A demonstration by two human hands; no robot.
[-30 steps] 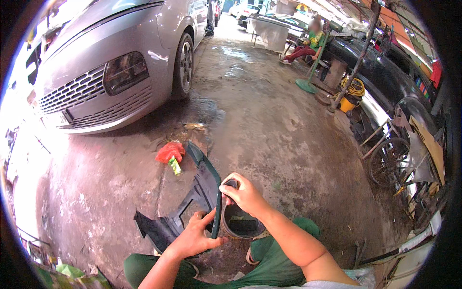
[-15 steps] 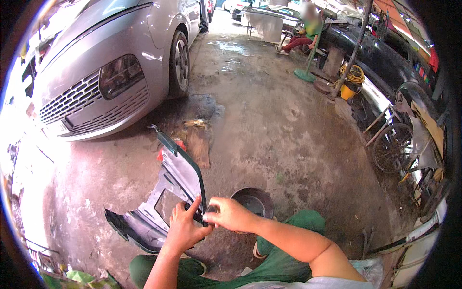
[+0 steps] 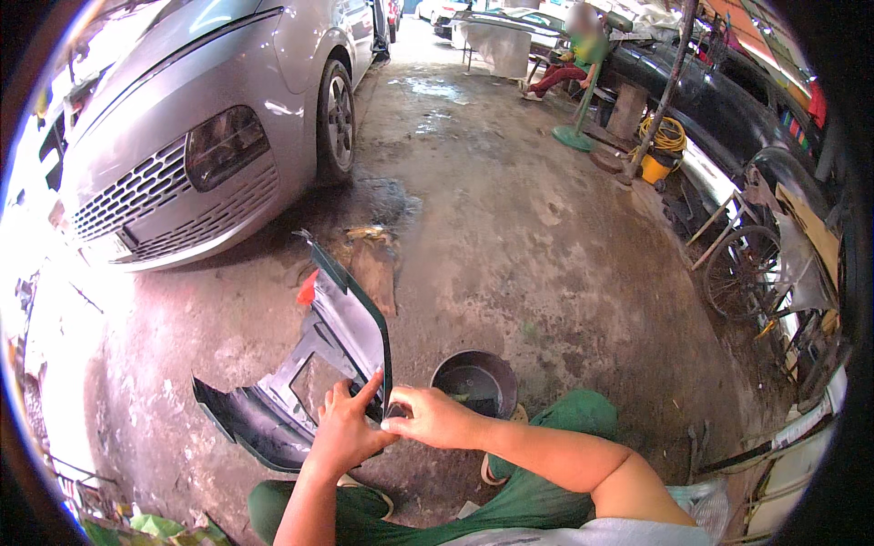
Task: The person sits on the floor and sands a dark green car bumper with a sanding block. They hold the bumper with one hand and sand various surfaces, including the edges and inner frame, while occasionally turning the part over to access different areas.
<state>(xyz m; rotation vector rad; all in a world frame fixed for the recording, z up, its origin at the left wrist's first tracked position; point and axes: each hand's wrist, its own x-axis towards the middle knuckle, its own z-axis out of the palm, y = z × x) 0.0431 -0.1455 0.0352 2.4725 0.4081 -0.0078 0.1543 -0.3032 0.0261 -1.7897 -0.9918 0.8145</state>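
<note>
A curved car body panel (image 3: 350,305), pale inside with a dark green-black outer edge, stands on the floor in front of me, tilted. My left hand (image 3: 350,426) holds its near right part, index finger along the edge and thumb toward my other hand. Just right of that edge, my right hand (image 3: 437,417) is closed on a small dark piece (image 3: 397,411), pressed to the panel's edge. What this piece is I cannot make out. Behind my right hand sits a round dark basin (image 3: 492,364) with a little water in it.
A silver van (image 3: 218,73) stands at the left. A flat brown board (image 3: 371,273) lies beyond the panel. On the right are a bicycle wheel (image 3: 742,273), a yellow bucket (image 3: 655,169) with a hose and a pole (image 3: 672,82). A person (image 3: 569,64) sits farther back.
The panel's upper end has tilted slightly to the right. My right hand has slid slightly down the edge, still holding the dark piece; my left hand stays on the panel.
</note>
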